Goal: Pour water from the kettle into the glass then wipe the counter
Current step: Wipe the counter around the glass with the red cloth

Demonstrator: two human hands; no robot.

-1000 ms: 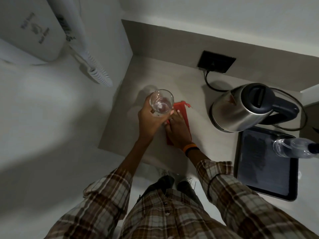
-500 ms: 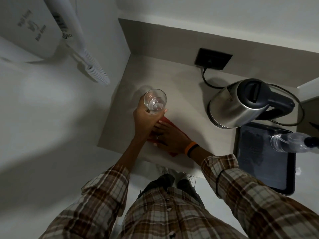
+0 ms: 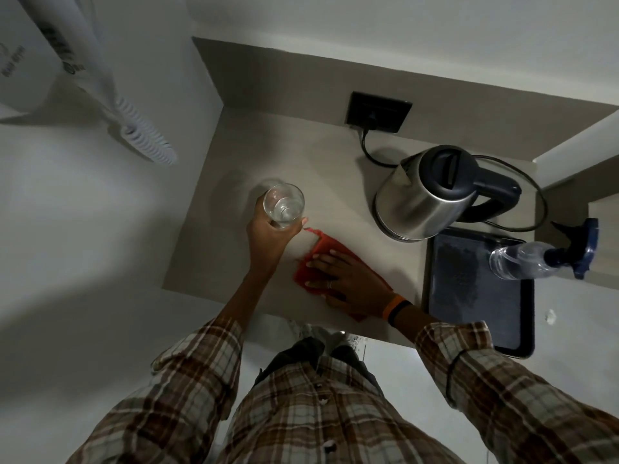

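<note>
My left hand [image 3: 268, 239] grips a clear glass [image 3: 284, 205] with some water in it, holding it just above the beige counter [image 3: 335, 182] near its left side. Flat on a red cloth [image 3: 330, 251], my right hand [image 3: 348, 279] presses it onto the counter near the front edge, fingers spread. The steel kettle [image 3: 425, 195] with a black lid and handle stands upright on its base at the back right, plugged into a black wall socket [image 3: 378, 112].
A black tray [image 3: 482, 296] lies at the right front of the counter. A clear spray bottle [image 3: 536, 262] with a dark blue trigger stands at the tray's right edge. A white wall-mounted hair dryer with a coiled cord [image 3: 147, 142] hangs on the left wall.
My right hand has slid the red cloth to the right, out from under the glass. My left hand keeps the glass raised at about the same spot.
</note>
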